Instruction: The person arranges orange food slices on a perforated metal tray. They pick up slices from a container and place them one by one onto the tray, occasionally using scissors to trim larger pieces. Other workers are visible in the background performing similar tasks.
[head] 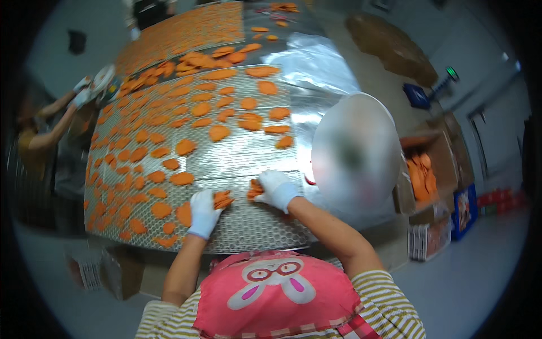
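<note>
My left hand [203, 212], in a white glove, holds a small stack of orange slices [223, 199] just above a wire-mesh drying tray [266, 229]. Another few orange slices [254, 190] are gripped in my gloved right hand [276, 189], farther right over the same tray. The slices look like dried fruit or vegetable; which kind I cannot tell. Many flat orange slices [161, 210] lie spread singly over the left and far parts of the mesh. Bare mesh shows between and in front of my hands.
Beyond the tray lies a heap of slices [199, 62], then a second filled tray [190, 27]. A large white round object [358, 152], partly blurred, stands at right. Next to it is a cardboard box [444, 156] holding orange pieces. A co-worker's gloved hands [82, 91] are at left.
</note>
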A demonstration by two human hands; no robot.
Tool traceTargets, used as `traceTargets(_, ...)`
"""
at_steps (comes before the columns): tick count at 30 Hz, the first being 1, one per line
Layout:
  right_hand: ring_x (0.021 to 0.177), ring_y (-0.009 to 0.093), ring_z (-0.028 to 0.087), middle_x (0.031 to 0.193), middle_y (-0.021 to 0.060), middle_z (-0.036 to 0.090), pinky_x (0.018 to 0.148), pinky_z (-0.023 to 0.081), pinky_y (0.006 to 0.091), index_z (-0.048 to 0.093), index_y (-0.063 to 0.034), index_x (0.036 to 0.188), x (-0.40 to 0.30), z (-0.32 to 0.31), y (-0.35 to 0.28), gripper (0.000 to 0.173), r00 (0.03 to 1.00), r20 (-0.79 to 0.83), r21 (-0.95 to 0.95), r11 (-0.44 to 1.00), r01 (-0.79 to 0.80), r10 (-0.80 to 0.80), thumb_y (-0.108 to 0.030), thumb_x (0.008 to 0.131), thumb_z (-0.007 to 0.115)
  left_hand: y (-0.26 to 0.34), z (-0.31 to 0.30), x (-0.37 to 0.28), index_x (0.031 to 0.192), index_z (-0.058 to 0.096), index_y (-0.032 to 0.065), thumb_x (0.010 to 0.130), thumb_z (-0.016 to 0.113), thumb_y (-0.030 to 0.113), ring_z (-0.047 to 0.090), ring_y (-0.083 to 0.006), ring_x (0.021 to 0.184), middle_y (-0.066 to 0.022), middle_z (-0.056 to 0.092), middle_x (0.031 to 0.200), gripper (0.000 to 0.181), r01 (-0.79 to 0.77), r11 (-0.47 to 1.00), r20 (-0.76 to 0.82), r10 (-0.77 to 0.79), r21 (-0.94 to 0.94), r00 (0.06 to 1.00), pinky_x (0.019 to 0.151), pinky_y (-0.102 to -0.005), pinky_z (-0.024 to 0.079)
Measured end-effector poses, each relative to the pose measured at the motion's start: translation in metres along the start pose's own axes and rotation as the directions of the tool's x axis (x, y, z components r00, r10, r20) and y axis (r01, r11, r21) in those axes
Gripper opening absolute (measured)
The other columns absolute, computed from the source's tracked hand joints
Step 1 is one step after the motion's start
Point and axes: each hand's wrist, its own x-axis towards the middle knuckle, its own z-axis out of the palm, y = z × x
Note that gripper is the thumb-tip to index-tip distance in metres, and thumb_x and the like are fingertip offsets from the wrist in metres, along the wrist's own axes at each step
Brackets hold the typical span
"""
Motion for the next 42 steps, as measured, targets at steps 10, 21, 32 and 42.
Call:
traceTargets(10, 0.090, 0.015, 0.062, 0.097, 0.0088, 0.065, 0.082, 0.051, 0.0286, 0.059, 0.0019, 0.109, -0.186, -0.002, 0.071, 0.046, 0.920, -0.073, 0.992, 0.119, 0.029, 0.385, -0.030, 0.080, 0.076, 0.110, -0.001, -0.097, 0.130, 0.048, 0.0015, 0.089, 0.066, 0.007, 0.060, -0.0182, 0.102, -0.0081, 0.059, 0.119, 0.046, 0.092, 0.441, 0.012, -0.181, -0.893, 0.983, 0.091, -0.0323, 0.050)
traceTargets(21, 0.100, 0.013, 0.060, 0.112, 0.0068, 0.062, 0.090, 0.049, 0.0272, 0.052, 0.0044, 0.126, -0.365, -0.037, 0.219, 0.043, 0.668, -0.190, 0.892, -0.158, 0.424, 0.720, -0.026, 0.097, 0.062, 0.279, 0.095, -0.047, 0.128, 0.048, 0.0015, 0.082, 0.066, 0.004, 0.065, -0.0219, 0.096, -0.0099, 0.063, 0.113, 0.050, 0.324, 0.266, 0.371, 0.152, -0.908, 0.916, 0.083, -0.0358, 0.055)
traceTargets(32, 0.099, 0.013, 0.063, 0.118, -0.0010, 0.064, 0.073, 0.056, 0.0311, 0.048, -0.0134, 0.139, -0.457, -0.139, 0.410, 0.055, 0.496, -0.185, 0.955, 0.037, 0.294, 0.848, -0.045, 0.095, 0.060, 0.437, 0.131, 0.025, 0.128, 0.046, -0.0027, 0.078, 0.071, 0.007, 0.060, -0.0198, 0.108, -0.0109, 0.058, 0.120, 0.057, 0.390, 0.377, 0.481, 0.185, -0.840, 0.857, 0.093, -0.0320, 0.049)
traceTargets(42, 0.116, 0.022, 0.058, 0.129, 0.0123, 0.060, 0.100, 0.046, 0.0347, 0.052, 0.0028, 0.134, -0.413, -0.164, 0.640, 0.049, 0.369, -0.157, 0.913, -0.007, 0.407, 0.916, -0.025, 0.095, 0.064, 0.464, 0.151, 0.014, 0.132, 0.046, -0.0005, 0.081, 0.066, 0.004, 0.060, -0.0201, 0.108, -0.0100, 0.059, 0.120, 0.055, 0.318, 0.382, 0.309, -0.086, -0.868, 0.947, 0.095, -0.0330, 0.048)
